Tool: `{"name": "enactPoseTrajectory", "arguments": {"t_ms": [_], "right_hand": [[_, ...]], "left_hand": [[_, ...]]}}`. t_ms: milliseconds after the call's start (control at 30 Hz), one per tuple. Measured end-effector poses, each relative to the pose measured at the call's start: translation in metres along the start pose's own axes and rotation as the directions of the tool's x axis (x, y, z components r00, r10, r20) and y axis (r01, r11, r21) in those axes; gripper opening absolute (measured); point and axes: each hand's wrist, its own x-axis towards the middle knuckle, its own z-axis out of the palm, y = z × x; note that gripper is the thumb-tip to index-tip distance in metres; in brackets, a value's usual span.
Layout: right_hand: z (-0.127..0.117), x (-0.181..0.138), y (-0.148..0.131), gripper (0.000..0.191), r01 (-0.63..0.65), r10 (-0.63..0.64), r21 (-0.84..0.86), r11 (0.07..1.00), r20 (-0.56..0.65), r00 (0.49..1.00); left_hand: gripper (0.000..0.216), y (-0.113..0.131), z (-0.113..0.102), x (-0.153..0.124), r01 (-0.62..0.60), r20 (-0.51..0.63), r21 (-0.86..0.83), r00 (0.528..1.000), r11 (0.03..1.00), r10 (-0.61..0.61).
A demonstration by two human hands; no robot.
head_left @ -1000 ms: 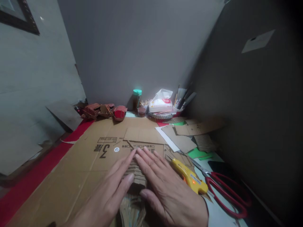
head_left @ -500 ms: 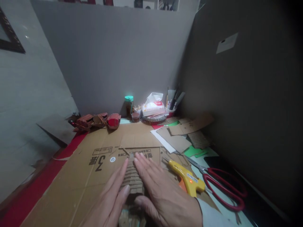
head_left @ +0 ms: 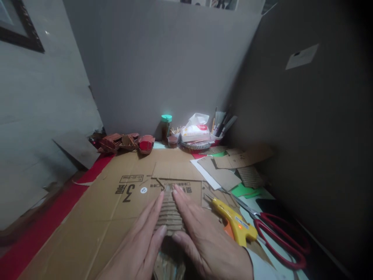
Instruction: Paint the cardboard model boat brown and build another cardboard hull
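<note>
Both the left hand (head_left: 136, 249) and right hand (head_left: 204, 241) lie flat, fingers spread, pinning a ribbed brown corrugated cardboard strip (head_left: 169, 212) against the flattened brown cardboard box sheet (head_left: 96, 217), likely to bond it, the yellow glue gun (head_left: 233, 221) lying just beside.

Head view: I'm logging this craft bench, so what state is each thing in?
Left hand: flat, fingers on corrugated strip.
Right hand: flat, pressing strip.
Corrugated strip: lying ribbed side up between the hands.
Glue gun: lying down, light glowing orange.
Scissors: lying beside the gun; blades partly hidden.
Jar: upright, green lid on.
Big carton sheet: flattened.
</note>
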Motion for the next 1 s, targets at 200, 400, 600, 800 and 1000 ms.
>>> {"name": "enactPoseTrajectory", "arguments": {"t_ms": [200,400,600,800,1000], "right_hand": [[-0.002,0.0,-0.001,0.07,-0.028,0.026,0.041,0.999,0.051,0.998],[-0.006,0.0,-0.003,0.079,-0.103,0.092,0.166,0.981,0.072,0.993],[-0.017,0.0,-0.007,0.086,-0.176,0.158,0.194,0.965,0.104,0.982],[-0.02,0.001,-0.002,0.086,-0.156,0.144,0.196,0.968,0.075,0.987],[-0.021,0.001,-0.001,0.08,-0.118,0.111,0.222,0.968,0.043,0.993]], "left_hand": [[0.055,0.006,0.0,0.002,0.053,-0.008,-0.027,0.999,0.998,-0.054],[0.056,0.011,-0.01,0.005,0.102,-0.028,-0.09,0.994,0.991,-0.105],[0.085,0.015,-0.024,0.012,0.285,0.113,-0.097,0.955,0.954,-0.274],[0.089,0.02,-0.025,0.015,0.304,0.175,-0.143,0.945,0.942,-0.278],[0.076,0.016,-0.022,0.016,0.227,0.084,-0.097,0.972,0.969,-0.219]]}}
